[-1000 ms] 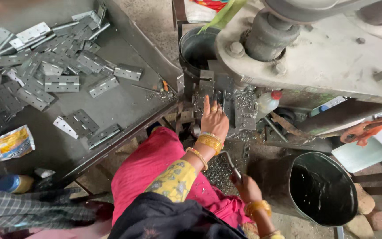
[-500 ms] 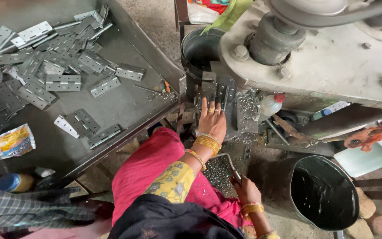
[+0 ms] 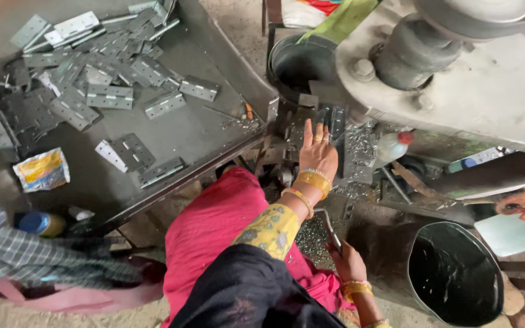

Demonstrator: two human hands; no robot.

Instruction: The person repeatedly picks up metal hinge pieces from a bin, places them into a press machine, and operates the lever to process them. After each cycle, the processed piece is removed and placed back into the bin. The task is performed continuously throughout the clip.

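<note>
Steel hinge plate (image 3: 338, 124): upright in the press bed, left hand's fingertips on it.
Left hand (image 3: 317, 155): fingers spread flat.
Right hand (image 3: 347, 262): pinching a thin metal rod (image 3: 328, 226).
Counter (image 3: 214, 130): loose hinges (image 3: 109, 96) heaped.
Black bucket (image 3: 456, 274): lower right.

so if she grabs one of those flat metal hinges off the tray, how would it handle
Probably stiff in each leaf, but a hinge may fold at its knuckle when lifted by one end. It looks thin and flat, so likely light, unlikely to roll. Lying flat on the tray, it may slide when pushed and be fiddly to pry up.
</note>
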